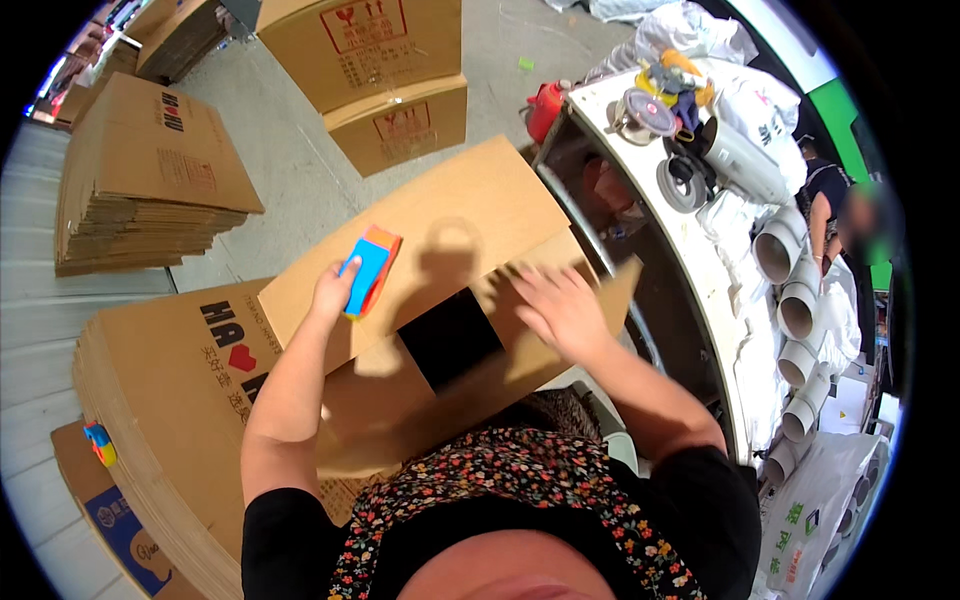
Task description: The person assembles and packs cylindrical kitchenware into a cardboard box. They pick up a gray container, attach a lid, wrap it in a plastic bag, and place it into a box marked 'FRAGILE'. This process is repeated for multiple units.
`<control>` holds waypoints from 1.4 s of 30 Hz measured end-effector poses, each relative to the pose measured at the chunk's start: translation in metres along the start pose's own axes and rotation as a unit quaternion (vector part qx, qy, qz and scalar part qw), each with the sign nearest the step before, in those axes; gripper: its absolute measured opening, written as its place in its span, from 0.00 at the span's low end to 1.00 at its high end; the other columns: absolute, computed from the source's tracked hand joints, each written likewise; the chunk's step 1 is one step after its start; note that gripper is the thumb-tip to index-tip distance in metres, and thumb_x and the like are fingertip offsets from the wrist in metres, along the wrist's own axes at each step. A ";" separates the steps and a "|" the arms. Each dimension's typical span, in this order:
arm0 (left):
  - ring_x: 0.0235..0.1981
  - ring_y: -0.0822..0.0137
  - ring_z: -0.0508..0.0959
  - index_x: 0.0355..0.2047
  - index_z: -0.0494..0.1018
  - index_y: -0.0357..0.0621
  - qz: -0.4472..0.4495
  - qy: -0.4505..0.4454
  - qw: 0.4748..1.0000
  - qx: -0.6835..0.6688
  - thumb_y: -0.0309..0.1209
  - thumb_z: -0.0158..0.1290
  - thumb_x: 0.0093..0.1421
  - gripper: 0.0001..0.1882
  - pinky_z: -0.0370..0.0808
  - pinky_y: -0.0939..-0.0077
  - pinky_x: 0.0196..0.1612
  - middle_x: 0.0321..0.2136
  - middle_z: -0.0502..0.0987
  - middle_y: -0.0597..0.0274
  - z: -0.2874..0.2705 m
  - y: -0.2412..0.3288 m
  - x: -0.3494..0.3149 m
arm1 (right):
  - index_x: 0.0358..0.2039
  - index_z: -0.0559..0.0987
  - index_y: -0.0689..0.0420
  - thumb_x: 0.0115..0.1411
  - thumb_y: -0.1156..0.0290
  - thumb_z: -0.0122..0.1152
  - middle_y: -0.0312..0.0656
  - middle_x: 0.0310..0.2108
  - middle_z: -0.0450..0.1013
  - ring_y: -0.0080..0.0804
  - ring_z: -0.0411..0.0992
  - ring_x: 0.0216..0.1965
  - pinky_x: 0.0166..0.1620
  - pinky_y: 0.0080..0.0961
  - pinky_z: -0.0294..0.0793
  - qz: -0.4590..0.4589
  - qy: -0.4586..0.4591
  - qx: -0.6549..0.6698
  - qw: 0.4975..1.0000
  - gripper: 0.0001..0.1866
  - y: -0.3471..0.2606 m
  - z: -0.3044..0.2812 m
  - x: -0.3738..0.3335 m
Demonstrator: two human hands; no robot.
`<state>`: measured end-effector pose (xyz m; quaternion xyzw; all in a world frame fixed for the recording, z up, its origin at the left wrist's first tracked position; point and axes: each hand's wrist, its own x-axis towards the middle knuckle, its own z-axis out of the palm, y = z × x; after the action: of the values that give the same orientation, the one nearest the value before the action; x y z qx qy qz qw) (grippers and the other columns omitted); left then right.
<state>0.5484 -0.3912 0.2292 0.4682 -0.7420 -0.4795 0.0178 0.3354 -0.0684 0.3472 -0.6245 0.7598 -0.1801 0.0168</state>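
In front of me a cardboard box has its large far flap spread out and other flaps standing near my body. My left hand is closed around a blue and red block-shaped tool with a yellow tip, which looks like a packing-tape dispenser, above the left part of the box. With fingers spread and slightly blurred, my right hand lies over the box's right side, by a raised flap. A plain black patch covers the middle of the box and hides what is there.
Flattened cartons are stacked beside me and at the far left. Closed boxes stand ahead. A white table on the right bears pipes and fittings, with grey pipes beyond and another person there.
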 end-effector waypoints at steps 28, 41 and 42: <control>0.33 0.59 0.77 0.40 0.74 0.43 0.063 -0.159 0.966 0.194 0.47 0.47 0.57 0.21 0.73 0.69 0.39 0.31 0.78 0.54 0.204 0.186 -0.006 | 0.31 0.76 0.63 0.59 0.61 0.51 0.52 0.30 0.74 0.40 0.71 0.30 0.37 0.30 0.69 0.437 -0.016 0.255 0.862 0.16 0.302 0.158 -0.039; 0.32 0.50 0.76 0.32 0.75 0.42 0.137 -0.168 0.959 0.183 0.53 0.46 0.54 0.25 0.72 0.59 0.37 0.29 0.77 0.48 0.205 0.171 -0.003 | 0.45 0.73 0.64 0.64 0.51 0.39 0.50 0.40 0.73 0.36 0.70 0.43 0.48 0.27 0.66 0.362 -0.058 0.333 0.869 0.28 0.221 0.172 -0.017; 0.33 0.49 0.76 0.31 0.74 0.41 0.118 -0.202 0.957 0.169 0.54 0.45 0.54 0.26 0.72 0.59 0.38 0.28 0.76 0.46 0.193 0.173 -0.009 | 0.45 0.74 0.66 0.64 0.51 0.39 0.50 0.40 0.73 0.37 0.70 0.43 0.49 0.27 0.65 0.341 -0.068 0.354 0.868 0.28 0.228 0.174 -0.016</control>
<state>0.3451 -0.2331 0.2550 0.2671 -0.8504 -0.4258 -0.1555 0.1669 -0.0617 0.1146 -0.2895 0.8078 -0.3768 0.3488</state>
